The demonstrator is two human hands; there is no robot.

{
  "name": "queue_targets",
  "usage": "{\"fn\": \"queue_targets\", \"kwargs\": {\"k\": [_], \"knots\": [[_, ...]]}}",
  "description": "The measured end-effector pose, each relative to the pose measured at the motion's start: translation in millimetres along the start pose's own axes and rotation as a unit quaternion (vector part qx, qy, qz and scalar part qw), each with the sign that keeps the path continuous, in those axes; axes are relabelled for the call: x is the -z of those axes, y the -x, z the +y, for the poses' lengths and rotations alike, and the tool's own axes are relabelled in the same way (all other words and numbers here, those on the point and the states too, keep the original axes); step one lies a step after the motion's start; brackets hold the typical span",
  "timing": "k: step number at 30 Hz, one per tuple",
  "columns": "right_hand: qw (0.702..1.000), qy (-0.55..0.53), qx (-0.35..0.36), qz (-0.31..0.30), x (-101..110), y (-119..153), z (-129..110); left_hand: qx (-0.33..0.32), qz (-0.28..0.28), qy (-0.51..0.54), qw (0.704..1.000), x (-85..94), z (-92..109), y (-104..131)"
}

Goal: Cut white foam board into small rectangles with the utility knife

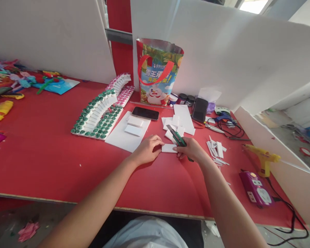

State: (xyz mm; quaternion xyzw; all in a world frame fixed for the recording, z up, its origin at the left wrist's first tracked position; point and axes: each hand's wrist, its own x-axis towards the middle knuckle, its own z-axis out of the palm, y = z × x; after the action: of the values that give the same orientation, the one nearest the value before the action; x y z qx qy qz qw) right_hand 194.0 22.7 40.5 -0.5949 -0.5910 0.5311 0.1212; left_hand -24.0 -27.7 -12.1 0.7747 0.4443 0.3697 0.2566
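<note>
On the bench [54, 165], my right hand [189, 148] grips the green cutter [180, 140]; whether my left hand [148, 148] pinches the white piece [168, 148] between them, I can't tell. Best keep the blade [171, 129] off my fingers.

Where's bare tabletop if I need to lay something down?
Largest: the red table between the yellow tool at far left and the green-studded piece; a tiny scrap lies there. Smaller: between the left hand, right hand and near edge. Crowded: beyond the hands, with white pieces, black phone and bag; also right, with offcuts and purple box.
</note>
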Motion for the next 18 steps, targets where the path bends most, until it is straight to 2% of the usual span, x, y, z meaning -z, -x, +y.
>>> {"fn": "queue_targets", "kwargs": {"k": [3,7,13,18], "knots": [[1.0,-0.008,0.002,-0.003,-0.8,1.2,-0.6,-0.029,0.0,-0.033,0.999,-1.5,11.1,-2.8],[1.0,0.001,0.001,0.003,0.1,4.3,-1.5,-0.072,-0.027,-0.089,0.993,-10.1,20.5,-12.0],[1.0,-0.018,-0.002,0.0,-0.8,8.0,-3.2,-0.079,0.002,-0.079,0.994,-24.2,16.3,-17.8],[0.998,-0.06,0.018,-0.028,1.0,-0.7,9.4,-0.096,0.012,-0.068,0.993,-26.3,11.3,-15.6]]}}
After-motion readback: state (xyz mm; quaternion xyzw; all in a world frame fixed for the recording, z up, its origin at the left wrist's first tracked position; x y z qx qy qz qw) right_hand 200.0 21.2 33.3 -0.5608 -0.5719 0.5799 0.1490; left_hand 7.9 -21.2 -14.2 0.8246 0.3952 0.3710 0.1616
